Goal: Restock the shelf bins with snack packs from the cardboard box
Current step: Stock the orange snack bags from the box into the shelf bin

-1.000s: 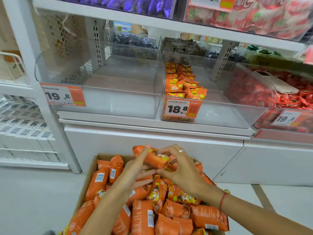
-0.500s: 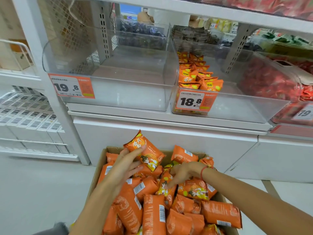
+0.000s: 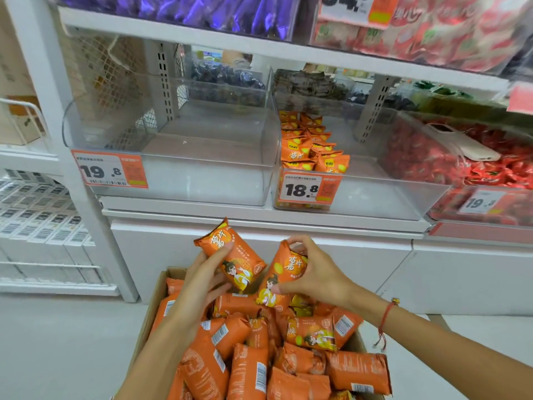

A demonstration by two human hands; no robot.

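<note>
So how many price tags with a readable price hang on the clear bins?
3: 19.8 tag on the left bin, 18.8 tag on the middle bin, 19.8 tag on the right bin.

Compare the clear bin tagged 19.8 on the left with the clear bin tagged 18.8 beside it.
The 19.8 bin holds nothing that shows; the 18.8 bin holds orange packs. These run in rows along the 18.8 bin's left side, with its right part bare, while the 19.8 bin's whole floor is bare. Both are clear plastic, side by side on one shelf, each with an orange price tag at its front left.

Orange snack packs [image 3: 253, 368] heaped in cardboard box [image 3: 161, 287]
</note>
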